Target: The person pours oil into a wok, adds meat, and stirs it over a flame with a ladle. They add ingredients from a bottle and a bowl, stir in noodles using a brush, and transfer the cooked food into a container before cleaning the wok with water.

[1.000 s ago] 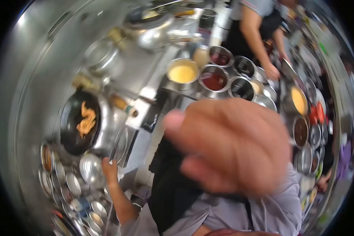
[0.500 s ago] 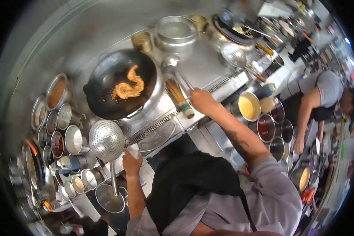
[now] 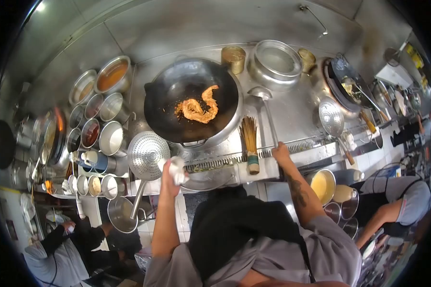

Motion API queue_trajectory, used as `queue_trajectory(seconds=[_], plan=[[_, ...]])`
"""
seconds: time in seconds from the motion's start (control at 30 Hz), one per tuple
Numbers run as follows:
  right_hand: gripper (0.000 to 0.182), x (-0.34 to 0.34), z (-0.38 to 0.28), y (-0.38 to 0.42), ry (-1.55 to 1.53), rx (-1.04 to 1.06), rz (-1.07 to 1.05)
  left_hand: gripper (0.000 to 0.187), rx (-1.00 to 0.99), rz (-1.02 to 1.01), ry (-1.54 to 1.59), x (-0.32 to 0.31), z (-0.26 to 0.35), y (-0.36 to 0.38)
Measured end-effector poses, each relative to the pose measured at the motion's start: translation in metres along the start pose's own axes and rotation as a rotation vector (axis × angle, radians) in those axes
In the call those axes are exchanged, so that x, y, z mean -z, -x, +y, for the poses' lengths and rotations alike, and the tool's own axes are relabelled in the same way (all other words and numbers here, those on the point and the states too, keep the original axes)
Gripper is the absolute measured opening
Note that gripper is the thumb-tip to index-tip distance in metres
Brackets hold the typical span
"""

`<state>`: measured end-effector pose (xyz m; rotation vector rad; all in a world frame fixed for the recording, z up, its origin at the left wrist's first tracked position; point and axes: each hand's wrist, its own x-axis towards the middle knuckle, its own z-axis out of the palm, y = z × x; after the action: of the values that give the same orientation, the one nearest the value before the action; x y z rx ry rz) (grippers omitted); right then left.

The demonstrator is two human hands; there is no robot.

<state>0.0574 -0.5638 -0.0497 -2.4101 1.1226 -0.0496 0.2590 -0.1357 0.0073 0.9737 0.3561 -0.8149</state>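
Note:
My left hand (image 3: 168, 180) is closed around a crumpled white cloth (image 3: 178, 171), just in front of the wok's near rim. Beside it lies a large perforated skimmer (image 3: 148, 155) with its handle hanging over the counter edge. My right hand (image 3: 281, 152) grips the handle end of a ladle (image 3: 260, 93), whose bowl rests on the steel stovetop right of the wok. Inside the black wok (image 3: 165, 86) are orange-brown fried pieces (image 3: 199, 111) with darker crumbs. Between wok and ladle stands a bamboo wok brush (image 3: 250, 143), apart from both hands.
Several metal pots of sauces (image 3: 113, 76) crowd the left side. A steel pot (image 3: 276, 62) and a tin (image 3: 233, 58) stand behind. At right are a second wok (image 3: 342, 79), another skimmer (image 3: 331, 116) and a yellow-filled pot (image 3: 323, 185). Co-workers (image 3: 392, 201) stand at both sides.
The camera view has turned and tilted, so the stove appears more level. My left hand has lifted with the cloth toward the wok. My right hand stays on the ladle handle.

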Motion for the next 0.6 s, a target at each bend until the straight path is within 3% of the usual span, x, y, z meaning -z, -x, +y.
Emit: queue_trajectory(seconds=[0.03, 0.1, 0.17, 0.23, 0.3, 0.37, 0.43, 0.6], plan=[[0.031, 0.004, 0.005, -0.006, -0.106, 0.036, 0.112, 0.047, 0.058, -0.105, 0.084, -0.011, -0.004, -0.012], [0.028, 0.049, -0.008, 0.01, -0.179, 0.008, 0.06, 0.053, 0.069, 0.111, 0.033, -0.07, 0.0, -0.01], [0.022, 0.066, 0.013, 0.028, -0.291, 0.265, 0.144, 0.051, 0.096, 0.086, 0.144, -0.08, -0.004, -0.043], [0.025, 0.115, 0.014, 0.051, -0.252, 0.249, 0.018, 0.052, 0.062, 0.077, 0.19, -0.081, -0.006, -0.064], [0.028, 0.156, 0.016, 0.059, -0.298, 0.362, 0.046, 0.053, 0.085, 0.064, 0.224, -0.082, -0.003, -0.068], [0.03, 0.2, 0.005, 0.059, -0.092, 0.534, 0.116, 0.056, 0.094, -0.009, 0.26, -0.073, 0.001, -0.067], [0.036, 0.242, -0.037, 0.063, 0.234, 0.539, 0.06, 0.055, 0.068, 0.039, 0.244, -0.081, 0.017, -0.047], [0.042, 0.236, -0.105, 0.045, 0.56, 0.603, -0.081, 0.013, 0.131, -0.022, 0.159, -0.064, 0.006, -0.087]])
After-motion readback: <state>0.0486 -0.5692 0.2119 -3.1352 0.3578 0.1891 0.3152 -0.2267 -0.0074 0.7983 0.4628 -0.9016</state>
